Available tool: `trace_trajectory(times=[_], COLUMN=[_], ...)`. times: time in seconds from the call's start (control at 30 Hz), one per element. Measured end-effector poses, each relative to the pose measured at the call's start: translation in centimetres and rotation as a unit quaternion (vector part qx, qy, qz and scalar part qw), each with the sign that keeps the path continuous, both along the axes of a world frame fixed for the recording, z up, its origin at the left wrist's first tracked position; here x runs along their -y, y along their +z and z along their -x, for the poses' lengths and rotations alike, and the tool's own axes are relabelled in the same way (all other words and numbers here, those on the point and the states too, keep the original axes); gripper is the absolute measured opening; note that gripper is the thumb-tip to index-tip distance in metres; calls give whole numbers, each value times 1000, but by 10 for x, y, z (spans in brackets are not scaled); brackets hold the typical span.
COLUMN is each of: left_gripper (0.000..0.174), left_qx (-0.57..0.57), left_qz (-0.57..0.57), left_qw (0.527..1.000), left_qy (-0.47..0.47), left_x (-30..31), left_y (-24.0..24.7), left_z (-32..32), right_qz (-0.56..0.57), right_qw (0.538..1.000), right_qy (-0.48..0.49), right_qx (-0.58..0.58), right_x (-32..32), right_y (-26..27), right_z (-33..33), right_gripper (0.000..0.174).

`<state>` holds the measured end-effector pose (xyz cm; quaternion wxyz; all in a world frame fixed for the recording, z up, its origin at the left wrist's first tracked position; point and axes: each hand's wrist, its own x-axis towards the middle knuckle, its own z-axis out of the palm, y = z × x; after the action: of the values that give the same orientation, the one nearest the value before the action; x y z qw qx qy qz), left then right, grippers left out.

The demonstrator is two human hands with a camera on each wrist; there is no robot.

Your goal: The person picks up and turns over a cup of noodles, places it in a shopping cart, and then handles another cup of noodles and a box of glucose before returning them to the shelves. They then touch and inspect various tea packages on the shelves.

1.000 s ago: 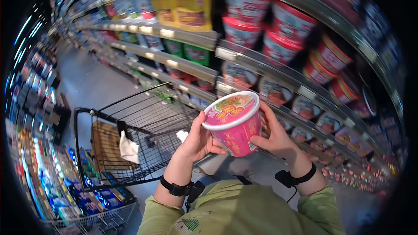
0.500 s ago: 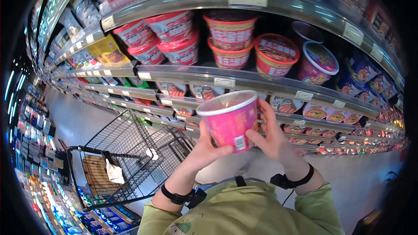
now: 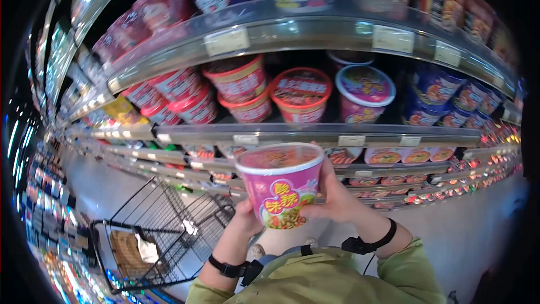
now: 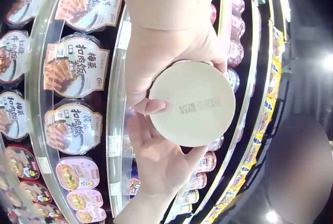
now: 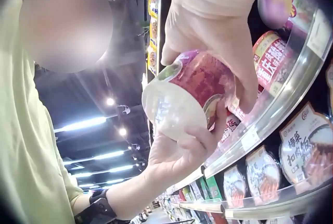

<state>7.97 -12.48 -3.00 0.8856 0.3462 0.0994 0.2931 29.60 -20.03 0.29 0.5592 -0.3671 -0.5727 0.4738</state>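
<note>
Both hands hold a pink-purple instant noodle cup (image 3: pixel 281 188) in front of the body. Its white rim and clear-looking lid face up, and its printed front with yellow characters faces me. My left hand (image 3: pixel 246 218) grips the cup low on the left side, its fingers partly hidden behind it. On the other side my right hand (image 3: pixel 332 194) wraps round it, thumb across the front. In the left wrist view the cup's pale base (image 4: pixel 192 104) shows printed characters, with fingers of the left hand (image 4: pixel 166 52) curled at its edge. The right wrist view shows the right hand (image 5: pixel 213 41) over the cup's side.
Store shelves (image 3: pixel 315 135) stand ahead, stacked with red noodle tubs (image 3: pixel 301 95), a similar purple cup (image 3: pixel 365 93) and blue bowls (image 3: pixel 433 98). A black wire shopping cart (image 3: pixel 163 225) stands at the left with a brown item and white cloth in it.
The cup has turned in the hands: lid print, then a barcode side, now the printed front. The view has swung right along the shelves, and the cup sits lower and more level.
</note>
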Motion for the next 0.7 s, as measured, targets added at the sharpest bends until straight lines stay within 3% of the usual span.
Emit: trace_trajectory(times=[0.1, 0.17, 0.2, 0.23, 0.3, 0.37, 0.53, 0.7], left_gripper=[85, 73, 68, 68, 68, 71, 65, 63], left_qx=[8, -114, -124, -120, -91, -146, -173, -141], left_qz=[-40, -178, -256, -258, -406, -523, -467, -483], left_qw=[999, 961, 942, 943, 896, 826, 853, 839], left_qy=[-14, 176, 179, 174, 157, 152, 158, 204], left_x=[-8, -6, -11, -12, -7, -7, -12, -14], left_y=[7, 32, 37, 46, 71, 87, 95, 79], left_z=[-16, -34, -41, -50, -72, -91, -120, -128], right_qz=[-71, -168, -192, -215, -256, -227, -231, -201], right_qw=[996, 971, 962, 951, 899, 904, 866, 906], right_qy=[-53, -152, -181, -209, -309, -329, -356, -300], right_qx=[-14, 77, 75, 73, 175, 153, 264, 221], right_x=[13, 20, 19, 17, 10, 5, 5, 9], right_y=[21, 37, 41, 45, 45, 53, 59, 54], right_z=[-14, -31, -38, -46, -71, -86, -105, -103], right_gripper=[135, 136, 135, 134, 125, 119, 112, 118])
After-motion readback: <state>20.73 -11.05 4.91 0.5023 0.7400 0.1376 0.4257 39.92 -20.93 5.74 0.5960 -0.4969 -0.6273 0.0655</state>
